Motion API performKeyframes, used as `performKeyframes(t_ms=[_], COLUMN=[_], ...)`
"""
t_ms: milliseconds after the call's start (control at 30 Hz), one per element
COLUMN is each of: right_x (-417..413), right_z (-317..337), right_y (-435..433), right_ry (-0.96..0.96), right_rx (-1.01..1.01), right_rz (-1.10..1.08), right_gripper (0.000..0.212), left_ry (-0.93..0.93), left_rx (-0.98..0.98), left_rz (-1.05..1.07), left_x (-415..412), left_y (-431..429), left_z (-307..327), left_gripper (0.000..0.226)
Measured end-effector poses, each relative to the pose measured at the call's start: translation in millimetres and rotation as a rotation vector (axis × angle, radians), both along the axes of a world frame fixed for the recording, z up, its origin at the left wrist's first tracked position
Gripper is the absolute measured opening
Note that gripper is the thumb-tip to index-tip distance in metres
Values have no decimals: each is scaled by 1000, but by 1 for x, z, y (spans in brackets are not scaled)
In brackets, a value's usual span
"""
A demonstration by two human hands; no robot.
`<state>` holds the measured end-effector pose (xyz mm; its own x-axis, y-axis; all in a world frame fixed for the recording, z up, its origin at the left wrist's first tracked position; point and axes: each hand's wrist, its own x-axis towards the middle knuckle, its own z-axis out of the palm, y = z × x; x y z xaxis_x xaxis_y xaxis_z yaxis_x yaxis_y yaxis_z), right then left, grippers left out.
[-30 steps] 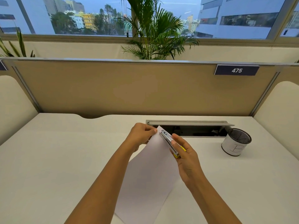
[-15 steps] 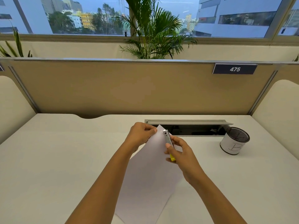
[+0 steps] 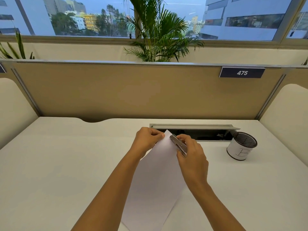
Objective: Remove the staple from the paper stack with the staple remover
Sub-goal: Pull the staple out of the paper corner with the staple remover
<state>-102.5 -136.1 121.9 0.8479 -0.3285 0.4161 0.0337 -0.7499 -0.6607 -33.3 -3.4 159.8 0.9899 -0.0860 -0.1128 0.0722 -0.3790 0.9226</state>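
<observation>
Since half a second ago the right hand (image 3: 191,157) has closed further over the staple remover (image 3: 178,144), so its yellow part no longer shows, and the metal tip sits closer to the top corner of the paper stack (image 3: 158,180). Left of this grip, the left hand (image 3: 146,139) pinches that corner between thumb and curled fingers. The right hand's fingers and thumb curl around the remover, and its tip touches the paper just beside the left thumb. The staple itself is too small to see. Behind the grip an open cable tray (image 3: 193,126) shows a dark inside. Right of the grip stands a mesh cup (image 3: 240,150); what is in it I cannot tell.
</observation>
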Motion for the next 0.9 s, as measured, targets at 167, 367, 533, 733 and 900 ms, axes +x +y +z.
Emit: performKeyframes(t_ms=[167, 367, 533, 733, 900], right_x=[4, 2, 0, 3, 4], right_z=[-5, -6, -5, -6, -8], right_y=[1, -1, -4, -7, -5], right_ry=[-107, -52, -16, -3, -40], right_rx=[-141, -104, -24, 41, 11], right_rz=[-9, 33, 87, 88, 43], right_gripper=[43, 41, 39, 41, 39], left_ry=[0, -10, -16, -34, -48], left_rx=[28, 53, 61, 96, 131], left_rz=[-9, -9, -14, -14, -38], left_x=[-1, -1, -2, -2, -4], left_y=[-3, -4, -4, -6, -8], left_z=[0, 1, 2, 3, 3], left_gripper=[21, 21, 21, 21, 23])
